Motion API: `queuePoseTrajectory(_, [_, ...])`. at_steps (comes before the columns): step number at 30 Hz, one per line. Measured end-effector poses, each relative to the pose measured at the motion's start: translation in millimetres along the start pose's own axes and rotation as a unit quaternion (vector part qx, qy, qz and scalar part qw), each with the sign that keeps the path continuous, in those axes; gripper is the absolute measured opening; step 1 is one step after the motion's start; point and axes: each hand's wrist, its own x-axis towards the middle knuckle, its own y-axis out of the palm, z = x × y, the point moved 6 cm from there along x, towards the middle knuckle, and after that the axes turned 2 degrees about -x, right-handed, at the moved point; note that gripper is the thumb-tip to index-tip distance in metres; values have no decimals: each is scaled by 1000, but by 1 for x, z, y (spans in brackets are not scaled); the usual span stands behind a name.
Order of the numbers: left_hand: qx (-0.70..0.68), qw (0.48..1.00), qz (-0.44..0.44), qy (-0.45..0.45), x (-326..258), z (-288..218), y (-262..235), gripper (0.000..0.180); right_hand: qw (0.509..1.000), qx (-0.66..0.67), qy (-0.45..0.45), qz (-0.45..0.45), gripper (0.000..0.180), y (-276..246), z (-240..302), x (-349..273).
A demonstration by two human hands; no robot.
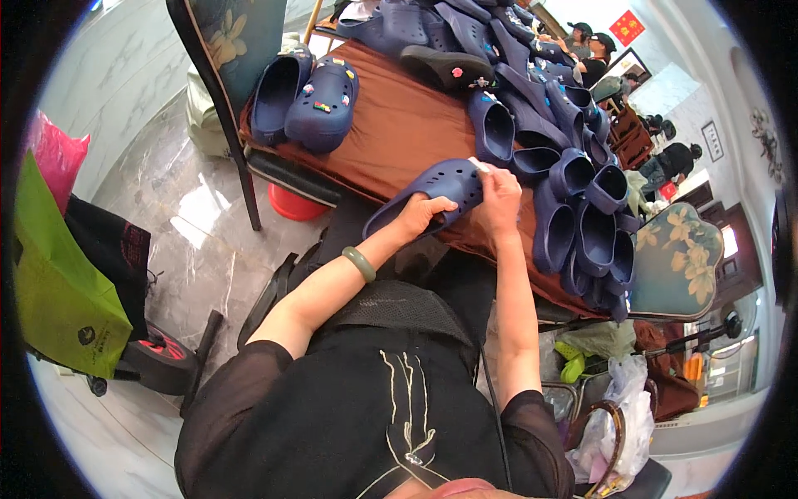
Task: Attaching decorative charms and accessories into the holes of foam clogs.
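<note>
A navy clog with holes in its upper is held over the near edge of the brown-covered table. My left hand wraps round its side, thumb on the upper, a green bangle on the wrist. At the clog's toe my right hand is closed in a pinch on a small white piece, whose kind I cannot make out. Two navy clogs stand together at the table's left end; colourful charms show on their uppers.
Many navy clogs are heaped along the table's right and far side. Floral-backed chairs stand at both ends. A red basin sits below the table. Bags hang at left; other people are far right.
</note>
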Motion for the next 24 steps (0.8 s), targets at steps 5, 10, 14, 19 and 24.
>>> queuePoseTrajectory(5, [-8, 1000, 3, 25, 2, -2, 0, 21, 963, 184, 186, -64, 23, -14, -42, -1])
queuePoseTrajectory(10, [-18, 999, 11, 27, 3, -2, 1, 19, 997, -65, -26, -34, 15, -20, 0, 1])
queuePoseTrajectory(14, [-16, 999, 35, -19, 4, 7, -1, 34, 971, -181, -155, -8, 20, -16, 28, -3])
queuePoseTrajectory(19, [-32, 999, 14, -7, 5, 14, -7, 33, 944, -274, -179, 53, 17, -5, 50, -1])
queuePoseTrajectory(24, [-38, 999, 27, 11, 4, 12, -4, 31, 902, -330, -221, 168, 17, 1, 62, 3])
